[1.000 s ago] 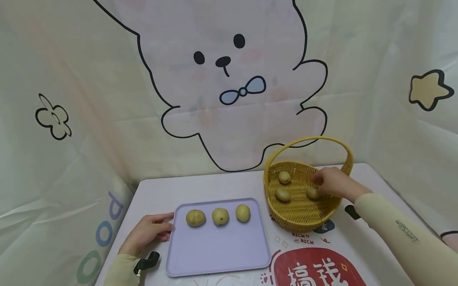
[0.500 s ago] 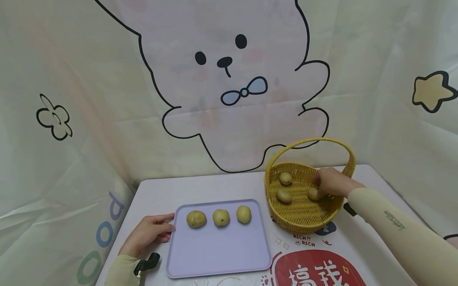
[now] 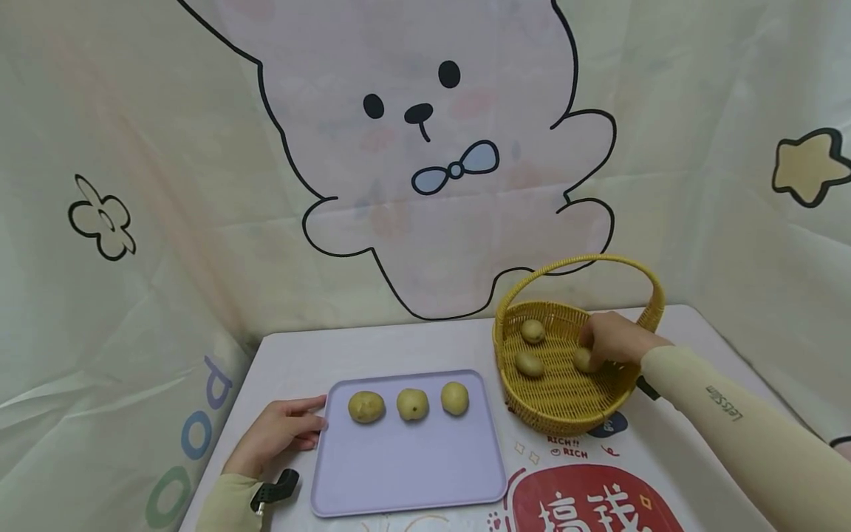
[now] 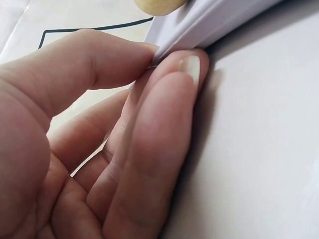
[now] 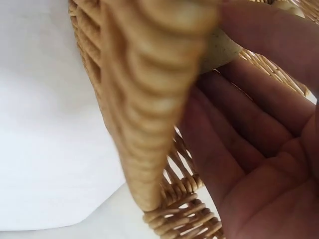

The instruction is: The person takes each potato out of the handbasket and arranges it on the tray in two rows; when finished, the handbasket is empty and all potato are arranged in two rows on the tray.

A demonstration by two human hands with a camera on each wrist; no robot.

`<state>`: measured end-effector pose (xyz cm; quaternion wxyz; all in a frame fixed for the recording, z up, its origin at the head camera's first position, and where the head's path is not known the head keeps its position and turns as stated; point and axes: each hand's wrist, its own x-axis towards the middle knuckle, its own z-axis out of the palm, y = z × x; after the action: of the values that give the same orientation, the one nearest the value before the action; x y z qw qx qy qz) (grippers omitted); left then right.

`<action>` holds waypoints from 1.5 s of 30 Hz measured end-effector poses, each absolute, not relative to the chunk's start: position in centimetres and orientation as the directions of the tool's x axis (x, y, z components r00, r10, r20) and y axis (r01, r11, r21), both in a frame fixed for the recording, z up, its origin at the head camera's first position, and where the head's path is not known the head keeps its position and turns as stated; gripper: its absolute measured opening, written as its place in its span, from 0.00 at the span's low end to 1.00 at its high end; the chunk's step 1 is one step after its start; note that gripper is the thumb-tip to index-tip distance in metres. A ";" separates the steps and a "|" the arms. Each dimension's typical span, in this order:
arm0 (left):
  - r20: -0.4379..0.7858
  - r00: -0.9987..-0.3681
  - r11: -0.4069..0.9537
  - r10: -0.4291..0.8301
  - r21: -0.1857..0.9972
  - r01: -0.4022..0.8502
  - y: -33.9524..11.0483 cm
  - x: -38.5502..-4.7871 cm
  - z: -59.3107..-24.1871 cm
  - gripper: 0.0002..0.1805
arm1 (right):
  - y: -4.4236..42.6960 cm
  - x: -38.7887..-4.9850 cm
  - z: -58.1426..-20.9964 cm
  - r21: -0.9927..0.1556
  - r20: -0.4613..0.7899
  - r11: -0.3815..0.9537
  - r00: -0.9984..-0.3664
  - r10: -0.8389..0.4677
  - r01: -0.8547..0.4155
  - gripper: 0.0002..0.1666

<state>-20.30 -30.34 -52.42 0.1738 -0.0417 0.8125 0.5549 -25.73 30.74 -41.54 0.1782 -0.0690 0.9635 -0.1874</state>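
"So, how many potatoes [image 3: 412,405] do you count?"

"I count 6: 3 in 1 row on 1 purple tray [image 3: 408,473], and 3 inside 1 yellow basket [image 3: 558,425]."

"And how is the grip?"

"The left hand [image 3: 282,431] pinches the tray's edge; the right hand [image 3: 614,340] has its fingers clasped on 1 potato [image 3: 581,360], inside the basket, at the right."

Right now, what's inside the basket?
The basket holds two potatoes on the left, plus a third potato partly covered by the right hand. Anything else behind that hand can't be seen.
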 end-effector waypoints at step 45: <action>-0.321 -0.940 0.397 0.118 0.883 -0.252 -30.2 -20.1 -52.4 0.34 | 21.8 -16.9 -39.5 -0.567 0.072 0.786 -0.965 -0.251 -0.246 0.26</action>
<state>-20.05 -30.18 -52.35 0.1686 -0.0409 0.8185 0.5477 -16.93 21.83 -39.48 0.0038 -0.1314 0.9450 -0.2997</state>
